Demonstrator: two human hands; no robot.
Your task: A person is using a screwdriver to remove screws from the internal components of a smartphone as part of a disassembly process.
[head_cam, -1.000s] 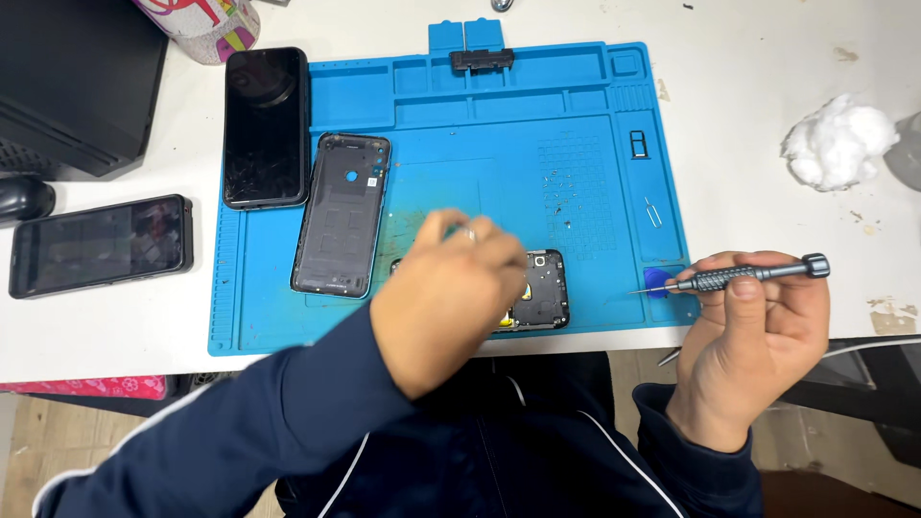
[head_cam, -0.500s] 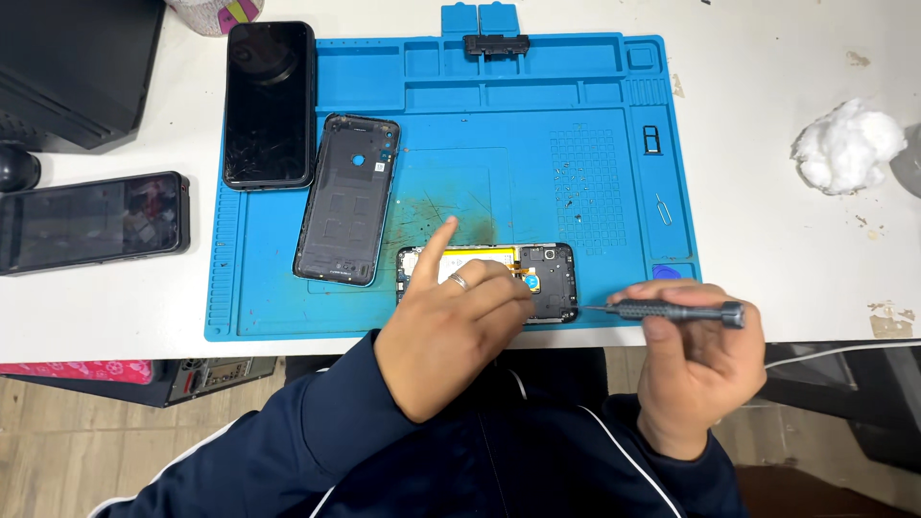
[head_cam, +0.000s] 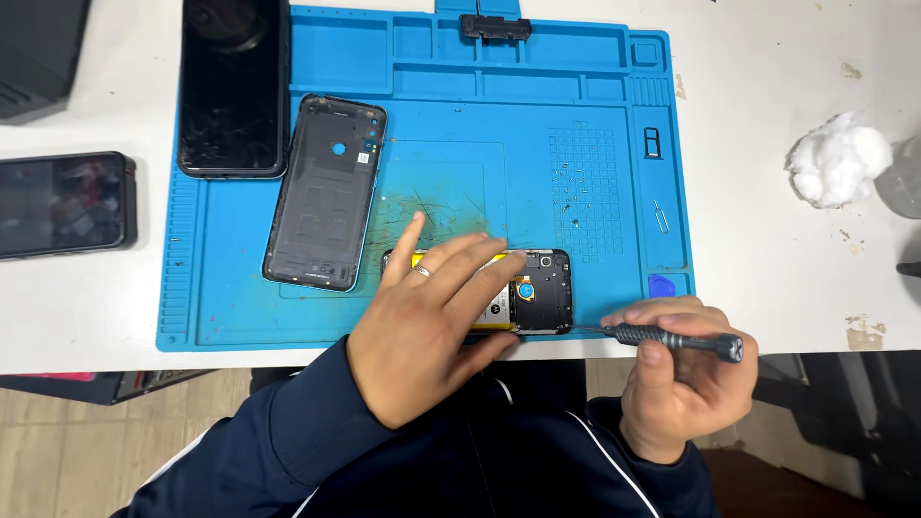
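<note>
An opened phone with a yellow battery and black inner frame lies near the front edge of the blue work mat. My left hand rests flat on it, fingers spread, pinning it down. My right hand grips a dark screwdriver held level, its tip touching the phone's right end. The phone's removed dark back cover lies on the mat to the left.
A black phone lies across the mat's upper left corner, and another phone rests on the white table at left. A white cotton wad sits at right. Small screws dot the mat's grid; a blue pick lies nearby.
My left hand has flattened and spread over the phone. My right hand has brought the screwdriver leftward, so its tip now meets the phone's right end. The camera has moved closer.
</note>
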